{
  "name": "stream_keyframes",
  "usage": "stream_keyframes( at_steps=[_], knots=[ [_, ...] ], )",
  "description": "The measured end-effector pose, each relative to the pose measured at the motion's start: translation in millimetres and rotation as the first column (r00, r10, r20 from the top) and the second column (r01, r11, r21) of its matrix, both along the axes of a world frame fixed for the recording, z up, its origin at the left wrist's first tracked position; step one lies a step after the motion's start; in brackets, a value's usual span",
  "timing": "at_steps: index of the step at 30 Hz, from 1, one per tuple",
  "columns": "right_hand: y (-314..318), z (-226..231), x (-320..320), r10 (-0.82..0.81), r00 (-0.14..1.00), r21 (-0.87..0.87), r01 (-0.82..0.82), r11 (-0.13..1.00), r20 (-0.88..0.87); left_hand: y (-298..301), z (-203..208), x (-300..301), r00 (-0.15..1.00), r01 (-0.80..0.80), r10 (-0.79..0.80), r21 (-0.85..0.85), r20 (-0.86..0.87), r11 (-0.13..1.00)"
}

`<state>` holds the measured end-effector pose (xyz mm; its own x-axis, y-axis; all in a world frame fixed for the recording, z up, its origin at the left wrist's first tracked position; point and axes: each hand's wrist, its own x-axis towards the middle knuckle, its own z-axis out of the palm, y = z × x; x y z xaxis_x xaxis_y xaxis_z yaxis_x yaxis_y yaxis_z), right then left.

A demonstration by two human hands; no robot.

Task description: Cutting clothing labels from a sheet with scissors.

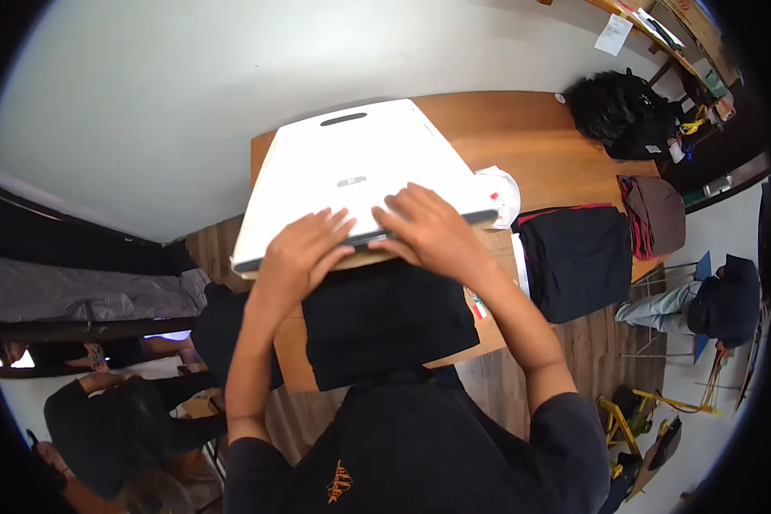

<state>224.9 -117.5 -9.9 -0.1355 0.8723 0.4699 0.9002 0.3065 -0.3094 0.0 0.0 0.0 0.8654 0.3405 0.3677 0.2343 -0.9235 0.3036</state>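
A broad white flat machine, which looks like a heat press [351, 154], lies tilted on the wooden table in front of me. Its front edge is dark, and a dark slot runs near its far side. My left hand [304, 247] grips the front edge left of the middle, fingers over the top and thumb along the edge. To its right my right hand [424, 231] holds the same edge in a like way. Just nearer to me, a black cloth garment [390, 321] lies over the table's near side, its far part hidden under the press.
Folded black garments [574, 261] are stacked at the right, beside brown and red folded cloth [657, 214]. A white round item [501, 195] touches the press's right side. A black bag [621, 116] sits at the far right. People [120, 424] are at left and right.
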Motion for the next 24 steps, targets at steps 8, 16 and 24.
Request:
stream_keyframes(
  at_steps=[8,16,24],
  knots=[
    [-95.1,-122.7,-37.3,-0.002,0.998,0.024,0.000,1.000,0.063,-96.8,-111.0,-39.6,0.998,-0.040,0.037,-0.042,-0.055,0.998],
    [-151.7,-185.1,-48.6,-0.036,0.994,-0.047,0.041,0.998,0.102,-151.1,-184.1,-52.8,0.996,-0.056,0.053,-0.042,-0.075,0.998],
    [-190.7,-205.4,-40.4,-0.032,0.995,-0.114,0.042,0.993,0.096,-189.8,-205.4,-45.6,0.995,-0.058,0.051,-0.083,-0.091,0.995]
  ],
)
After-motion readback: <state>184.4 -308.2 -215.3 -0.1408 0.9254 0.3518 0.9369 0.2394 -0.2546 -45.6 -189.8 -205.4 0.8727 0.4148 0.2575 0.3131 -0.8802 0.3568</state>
